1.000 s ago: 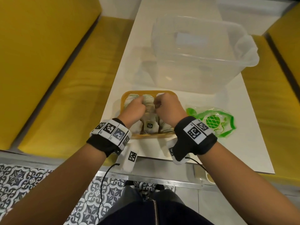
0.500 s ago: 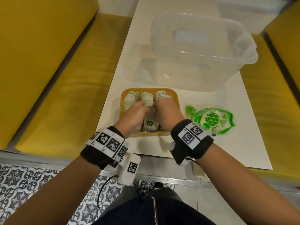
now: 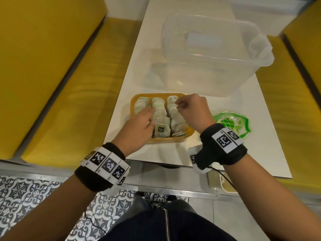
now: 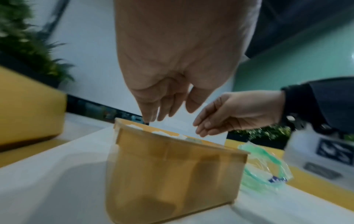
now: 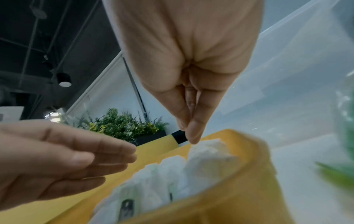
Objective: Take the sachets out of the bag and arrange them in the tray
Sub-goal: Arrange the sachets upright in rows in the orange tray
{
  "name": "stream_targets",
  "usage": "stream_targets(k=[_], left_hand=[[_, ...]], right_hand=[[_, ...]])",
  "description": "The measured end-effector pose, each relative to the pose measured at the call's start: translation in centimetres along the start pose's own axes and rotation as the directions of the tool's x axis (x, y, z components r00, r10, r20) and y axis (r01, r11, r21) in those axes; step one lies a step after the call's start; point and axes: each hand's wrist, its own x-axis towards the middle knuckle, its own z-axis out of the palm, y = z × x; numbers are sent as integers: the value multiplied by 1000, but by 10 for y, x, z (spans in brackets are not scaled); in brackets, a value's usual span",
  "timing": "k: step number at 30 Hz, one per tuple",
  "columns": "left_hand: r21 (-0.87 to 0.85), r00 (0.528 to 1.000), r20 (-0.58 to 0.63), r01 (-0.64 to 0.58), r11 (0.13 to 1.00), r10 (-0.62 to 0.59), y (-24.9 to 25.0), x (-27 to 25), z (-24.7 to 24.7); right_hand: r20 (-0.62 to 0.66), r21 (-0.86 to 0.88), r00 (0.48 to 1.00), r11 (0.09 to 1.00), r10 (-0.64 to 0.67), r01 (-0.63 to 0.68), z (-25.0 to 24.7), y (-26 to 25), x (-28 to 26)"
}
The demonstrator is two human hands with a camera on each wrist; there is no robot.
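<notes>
Sachets (image 3: 160,117): pale paper packets, standing on edge in three rows that fill the tray (image 3: 157,140); nearest middle one shows a dark label.

Right fingers (image 5: 193,133): thumb and forefinger tips pressed together just above the far end of the right-hand row. Whether they pinch a sachet corner or a string cannot be told; nothing shows plainly between them. Right hand (image 3: 193,111) hovers over that row, knuckles raised.

Left fingers (image 5: 107,153): straight, held side by side, relaxed, clamped on nothing. Left hand (image 3: 139,129) lies flat over the left row and the gap beside the middle row, tips near or on the packet tops; contact not certain.

Tray: amber, translucent, deep-walled, on the near part of the tabletop (image 3: 260,145).

Bag (image 3: 232,123): clear plastic with green print, flat and crumpled on the tabletop just right of the tray. It looks emptied; no sachet shows inside it.

Tub (image 3: 217,54): large, clear, beyond the tray, apart from it.

Benches (image 3: 52,75): yellow, on both sides.

Status, by judgement: removal from the bag appears finished; rows are full. What is left seems to be tidying, squaring the right row's far end and levelling tops. Task near its close.
</notes>
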Motion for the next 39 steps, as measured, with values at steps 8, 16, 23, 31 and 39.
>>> stream_targets(k=[8,16,23,31,39], left_hand=[[408,972,225,-162,899,73,6,-6,9],[482,959,259,-229,846,112,16,-3,30],[501,960,277,-183,846,43,1,-5,36],[397,980,150,-184,899,134,14,-5,28],[474,969,102,-248,845,227,19,18,27]], right_hand=[[-74,24,997,1000,19,-17,-24,22,-15],[167,-290,980,945,-105,151,-7,19,-39],[213,-350,966,911,-147,216,4,12,-41],[148,-147,979,975,-143,165,-4,19,-29],[269,-100,928,951,-256,292,-9,14,-30]])
